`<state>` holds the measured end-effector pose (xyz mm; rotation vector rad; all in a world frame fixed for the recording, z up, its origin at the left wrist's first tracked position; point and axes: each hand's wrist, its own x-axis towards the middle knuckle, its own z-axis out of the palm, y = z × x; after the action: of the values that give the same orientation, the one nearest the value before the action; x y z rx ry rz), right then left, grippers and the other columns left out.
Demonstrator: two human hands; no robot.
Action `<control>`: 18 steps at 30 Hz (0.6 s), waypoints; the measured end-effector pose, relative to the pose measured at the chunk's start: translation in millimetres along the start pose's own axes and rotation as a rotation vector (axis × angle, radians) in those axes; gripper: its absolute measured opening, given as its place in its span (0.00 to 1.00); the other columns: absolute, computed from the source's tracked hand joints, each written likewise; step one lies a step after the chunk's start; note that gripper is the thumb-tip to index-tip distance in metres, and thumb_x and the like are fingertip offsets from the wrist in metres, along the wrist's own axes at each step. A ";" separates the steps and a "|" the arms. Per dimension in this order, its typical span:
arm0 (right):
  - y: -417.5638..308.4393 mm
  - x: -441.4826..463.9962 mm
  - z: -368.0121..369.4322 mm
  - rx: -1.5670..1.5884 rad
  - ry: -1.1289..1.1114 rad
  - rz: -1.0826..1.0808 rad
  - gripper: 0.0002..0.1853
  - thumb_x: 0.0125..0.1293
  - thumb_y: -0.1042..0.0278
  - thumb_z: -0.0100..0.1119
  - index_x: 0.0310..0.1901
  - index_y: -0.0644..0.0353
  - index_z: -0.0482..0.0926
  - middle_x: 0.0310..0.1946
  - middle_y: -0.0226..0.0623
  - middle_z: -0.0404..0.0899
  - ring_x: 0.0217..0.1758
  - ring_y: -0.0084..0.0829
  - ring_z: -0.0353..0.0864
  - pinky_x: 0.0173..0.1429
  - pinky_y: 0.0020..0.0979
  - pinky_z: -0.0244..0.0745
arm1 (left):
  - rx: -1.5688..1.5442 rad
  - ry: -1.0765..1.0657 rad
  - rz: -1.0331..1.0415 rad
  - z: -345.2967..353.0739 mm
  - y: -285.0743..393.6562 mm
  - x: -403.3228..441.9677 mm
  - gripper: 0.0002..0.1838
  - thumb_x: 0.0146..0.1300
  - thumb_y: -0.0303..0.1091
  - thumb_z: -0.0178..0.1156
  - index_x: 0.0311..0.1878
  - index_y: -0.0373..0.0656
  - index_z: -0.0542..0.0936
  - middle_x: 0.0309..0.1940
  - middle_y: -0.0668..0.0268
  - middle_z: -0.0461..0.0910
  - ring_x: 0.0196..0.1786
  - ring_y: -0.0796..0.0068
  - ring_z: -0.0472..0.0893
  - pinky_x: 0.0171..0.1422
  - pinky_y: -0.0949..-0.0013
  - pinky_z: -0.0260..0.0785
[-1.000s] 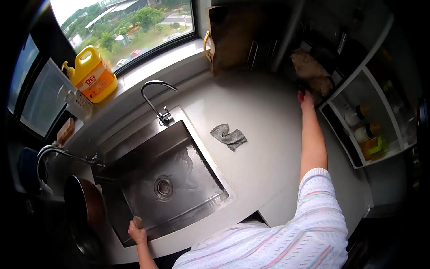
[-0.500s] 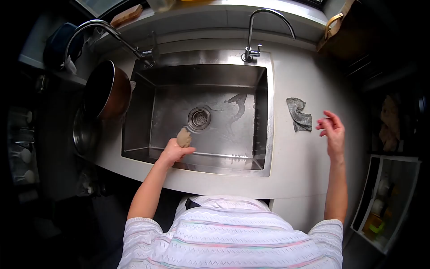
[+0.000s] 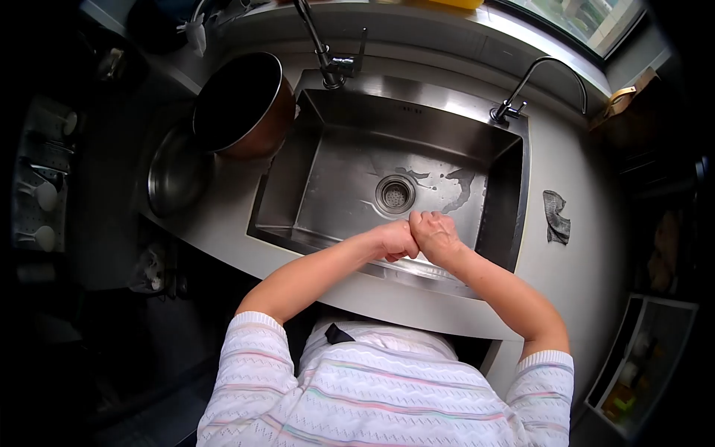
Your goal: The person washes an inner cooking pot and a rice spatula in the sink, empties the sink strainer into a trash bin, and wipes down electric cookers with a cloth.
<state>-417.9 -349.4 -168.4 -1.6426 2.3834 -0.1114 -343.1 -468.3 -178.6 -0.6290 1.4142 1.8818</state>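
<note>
My left hand and my right hand are pressed together above the front part of the steel sink. Both are closed, with fingers curled. The beige wad, apparently a cloth, that my left hand held half a second ago is hidden inside the two fists. Just beyond my knuckles lies the round drain, with wet patches on the basin floor around it. A grey cloth rests crumpled on the counter to the right of the sink.
A large brown pot stands tilted left of the sink, by a round metal lid. Two taps, a big one and a slim one, rise behind the basin. An open drawer is at lower right.
My right hand has come from beside the grey cloth to my left hand over the sink and closed. The beige wad has gone out of sight. The view has turned and shifted.
</note>
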 end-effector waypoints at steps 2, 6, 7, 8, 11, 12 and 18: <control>-7.9 19.6 14.8 0.005 -0.024 0.063 0.04 0.54 0.71 0.52 0.31 0.60 0.72 0.27 0.43 0.79 0.32 0.42 0.81 0.33 0.37 0.75 | 0.183 0.159 0.104 -12.4 0.2 -3.8 0.08 0.36 0.18 0.54 0.15 0.41 0.67 0.09 0.72 0.59 0.10 0.80 0.55 0.12 0.71 0.43; -35.8 61.2 21.7 0.099 -0.101 0.240 0.06 0.52 0.70 0.54 0.32 0.60 0.75 0.26 0.46 0.80 0.32 0.40 0.82 0.35 0.38 0.76 | 1.048 0.535 0.269 -61.4 -16.9 10.1 0.06 0.45 0.26 0.58 0.28 0.38 0.80 0.26 0.54 0.80 0.29 0.59 0.80 0.30 0.61 0.71; -43.5 71.5 27.1 0.145 -0.115 0.247 0.07 0.51 0.69 0.55 0.32 0.61 0.76 0.26 0.46 0.80 0.31 0.39 0.82 0.35 0.38 0.76 | 1.090 0.506 0.164 -69.2 -6.4 -8.3 0.09 0.47 0.29 0.59 0.32 0.40 0.81 0.39 0.51 0.79 0.45 0.55 0.79 0.44 0.59 0.73; -49.7 83.7 30.4 0.190 -0.127 0.252 0.08 0.51 0.69 0.57 0.32 0.62 0.76 0.26 0.47 0.80 0.30 0.39 0.82 0.35 0.38 0.75 | 1.141 0.535 0.281 -84.7 -7.7 -17.9 0.08 0.45 0.29 0.59 0.31 0.41 0.81 0.36 0.52 0.79 0.42 0.55 0.79 0.42 0.59 0.72; -60.8 119.2 31.4 0.786 -0.141 0.046 0.12 0.52 0.64 0.60 0.33 0.64 0.75 0.22 0.42 0.79 0.23 0.32 0.78 0.27 0.32 0.73 | 1.277 0.671 0.626 -133.8 -9.9 -62.4 0.08 0.42 0.29 0.60 0.30 0.44 0.79 0.30 0.57 0.78 0.35 0.57 0.79 0.36 0.58 0.71; -67.4 130.7 21.7 0.926 -0.164 0.137 0.12 0.54 0.63 0.60 0.33 0.64 0.75 0.21 0.40 0.77 0.21 0.29 0.76 0.25 0.30 0.71 | 1.301 0.744 0.744 -145.9 -0.7 -93.9 0.09 0.42 0.29 0.60 0.31 0.44 0.78 0.29 0.59 0.77 0.34 0.58 0.79 0.34 0.59 0.71; -138.7 214.1 -84.7 1.448 0.147 0.410 0.14 0.65 0.57 0.50 0.39 0.62 0.71 0.20 0.31 0.73 0.18 0.21 0.73 0.17 0.21 0.65 | 1.090 1.476 1.159 -248.8 69.2 -260.3 0.15 0.41 0.23 0.63 0.35 0.40 0.75 0.32 0.59 0.73 0.34 0.56 0.76 0.36 0.61 0.69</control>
<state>-384.3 -605.0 -92.3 -0.4398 1.7159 -1.4571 -234.5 -779.6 -18.2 -0.5995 3.8906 0.4921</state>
